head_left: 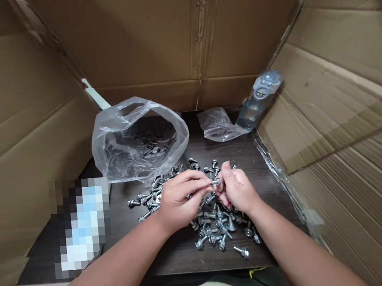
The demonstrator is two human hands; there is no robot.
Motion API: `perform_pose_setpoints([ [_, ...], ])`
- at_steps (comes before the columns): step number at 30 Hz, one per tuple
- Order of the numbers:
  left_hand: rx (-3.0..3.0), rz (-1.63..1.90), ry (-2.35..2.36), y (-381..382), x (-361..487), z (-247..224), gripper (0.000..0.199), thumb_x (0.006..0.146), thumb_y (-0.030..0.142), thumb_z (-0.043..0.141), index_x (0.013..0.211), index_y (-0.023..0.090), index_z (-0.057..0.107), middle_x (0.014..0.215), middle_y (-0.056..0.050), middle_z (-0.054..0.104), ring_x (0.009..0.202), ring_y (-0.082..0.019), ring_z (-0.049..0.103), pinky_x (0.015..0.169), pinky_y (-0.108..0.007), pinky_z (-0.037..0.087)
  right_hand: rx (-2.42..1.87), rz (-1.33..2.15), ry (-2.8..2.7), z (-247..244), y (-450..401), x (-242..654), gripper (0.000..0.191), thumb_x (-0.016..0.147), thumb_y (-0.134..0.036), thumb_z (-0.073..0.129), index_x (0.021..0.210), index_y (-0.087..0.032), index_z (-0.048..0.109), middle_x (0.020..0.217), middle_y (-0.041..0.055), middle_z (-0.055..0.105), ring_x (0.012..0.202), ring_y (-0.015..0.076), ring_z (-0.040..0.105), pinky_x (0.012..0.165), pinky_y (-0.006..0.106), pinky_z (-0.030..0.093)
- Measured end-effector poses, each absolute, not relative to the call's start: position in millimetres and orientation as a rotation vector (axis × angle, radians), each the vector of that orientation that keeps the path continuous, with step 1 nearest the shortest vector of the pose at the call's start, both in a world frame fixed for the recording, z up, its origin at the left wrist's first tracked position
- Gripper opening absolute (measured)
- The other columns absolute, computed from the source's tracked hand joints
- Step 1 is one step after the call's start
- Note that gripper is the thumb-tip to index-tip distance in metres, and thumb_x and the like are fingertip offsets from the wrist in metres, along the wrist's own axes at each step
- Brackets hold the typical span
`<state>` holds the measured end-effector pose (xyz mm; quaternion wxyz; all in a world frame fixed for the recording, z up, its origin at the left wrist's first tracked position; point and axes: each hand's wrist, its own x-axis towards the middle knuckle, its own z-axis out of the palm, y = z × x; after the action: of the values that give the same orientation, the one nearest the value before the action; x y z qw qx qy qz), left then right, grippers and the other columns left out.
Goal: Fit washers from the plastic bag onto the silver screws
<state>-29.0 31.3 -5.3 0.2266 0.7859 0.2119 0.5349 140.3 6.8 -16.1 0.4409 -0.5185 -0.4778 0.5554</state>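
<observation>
Over a spread of loose metal bolts [220,223] on the dark table, my left hand [184,198] pinches one bolt [215,182] between thumb and fingertips. The bolt lies roughly level, its end pointing toward my right hand [236,185]. That hand is beside it, thumb raised and fingers curled; its fingertips are partly hidden, and what they hold, if anything, cannot be made out. Several bolts show left of my left hand, and a single bolt [242,251] lies near the table's front edge.
An open clear plastic bag [109,156] with small dark pieces inside stands at the back left. A smaller plastic bag [221,125] and a water bottle [255,102] are at the back right. Cardboard walls [143,41] enclose the table. A blurred blue-and-white item [85,226] lies left.
</observation>
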Motion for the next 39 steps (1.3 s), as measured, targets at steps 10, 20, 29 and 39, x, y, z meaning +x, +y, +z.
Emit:
perform_pose_setpoints([
  [10,1.541,1.389,0.762,36,-28,-9,0.018,0.067,0.013,0.078,0.084,0.017,0.076,0.081,-0.006,0.071,0.074,-0.013,0.066,0.066,-0.022,0.057,-0.889,1.233,-1.358,-8,0,149,0.015,0.085,-0.027,0.064,0.095,-0.015,0.064,0.075,0.0019,0.059,0.059,0.011,0.062,0.057,0.026,0.056],
  [20,1.467,1.254,0.658,37,-29,-6,0.013,0.066,0.012,0.078,0.077,0.013,0.071,0.082,-0.008,0.066,0.08,-0.015,0.064,0.07,-0.025,0.056,-0.991,1.074,-1.509,-8,-5,143,0.023,0.096,-0.032,0.047,0.088,-0.015,0.062,0.065,0.0012,0.059,0.054,0.0108,0.058,0.057,0.025,0.051],
  [29,1.569,1.292,0.7,36,-29,-5,0.016,0.065,0.013,0.079,0.08,0.015,0.074,0.078,-0.007,0.067,0.071,-0.013,0.063,0.062,-0.022,0.055,-0.994,1.032,-1.535,-7,-6,145,0.026,0.097,-0.031,0.046,0.085,-0.015,0.061,0.062,0.0006,0.059,0.056,0.0107,0.058,0.061,0.025,0.049],
  [39,1.809,1.312,0.756,34,-29,-9,0.01,0.07,0.013,0.075,0.08,0.015,0.073,0.081,-0.007,0.067,0.071,-0.013,0.063,0.059,-0.022,0.053,-1.169,0.978,-1.573,-13,1,147,0.049,0.098,-0.041,0.039,0.059,-0.014,0.051,0.051,0.0008,0.051,0.048,0.0088,0.051,0.054,0.023,0.043],
])
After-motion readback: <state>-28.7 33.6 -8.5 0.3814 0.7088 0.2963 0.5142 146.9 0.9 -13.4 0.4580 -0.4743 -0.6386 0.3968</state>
